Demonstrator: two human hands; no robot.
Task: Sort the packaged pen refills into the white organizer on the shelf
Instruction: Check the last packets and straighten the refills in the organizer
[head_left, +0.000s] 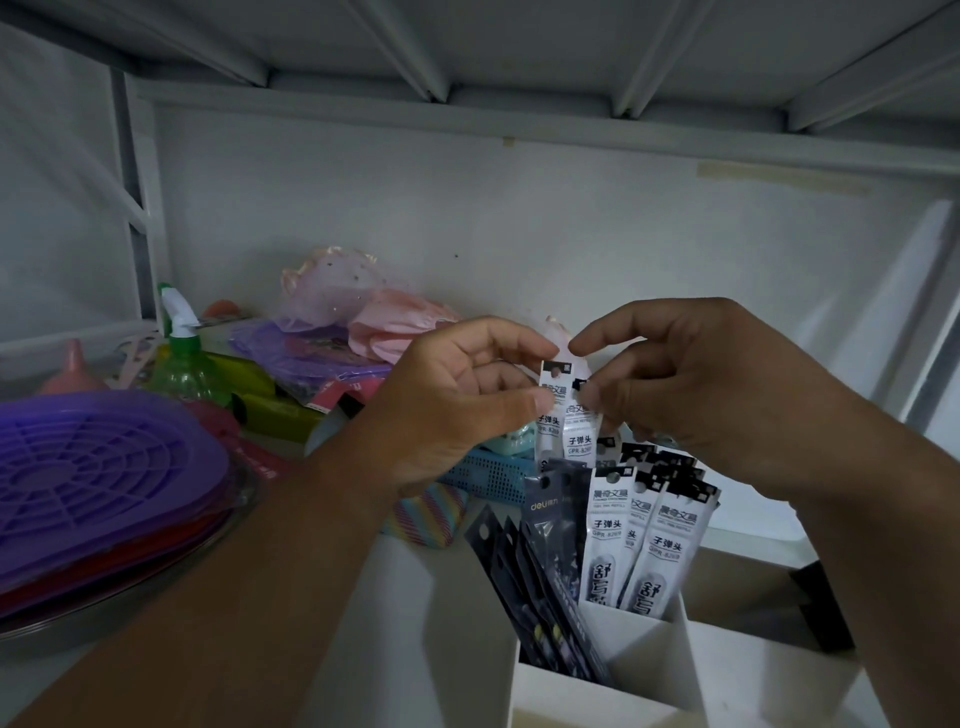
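Purple lids (98, 467): a stack is sitting on a dish at the far left of the shelf (363, 623), well apart from the work; no hazard is arising there.
Spray bottle (184, 358): standing upright behind the lids, near the left forearm; a wide elbow swing is judged able to tip it.
Left hand (452, 400): its grip is pinching the top of one white refill pack (553, 410), thumb in front, fingers curled behind.
Held packs: two white packs are overlapping between the hands, above the organizer; the second pack (582, 431) is lying partly behind the first.
Right hand (691, 384): its grip is closing on the upper edge of the second pack, fingertips curled onto it; exact contact is partly hidden.
Risk, separation: the glossy sleeves are judged likely to cling, so one could be slipping free and dropping behind the organizer as the hands are pulling them apart.
White organizer (649, 670): sitting at the lower right of the shelf, directly below the hands.
Dark packs (545, 571): leaning left in the front left compartment.
White packs in organizer (639, 545): standing crowded in the compartment just right of the dark ones.
Risk, insertion: that compartment is looking full; pushing another pack in is judged likely to bend it or lever neighbours out.
Risk, mis-sorting: light is dim, so labels are reading poorly and a pack could be going into the wrong compartment.
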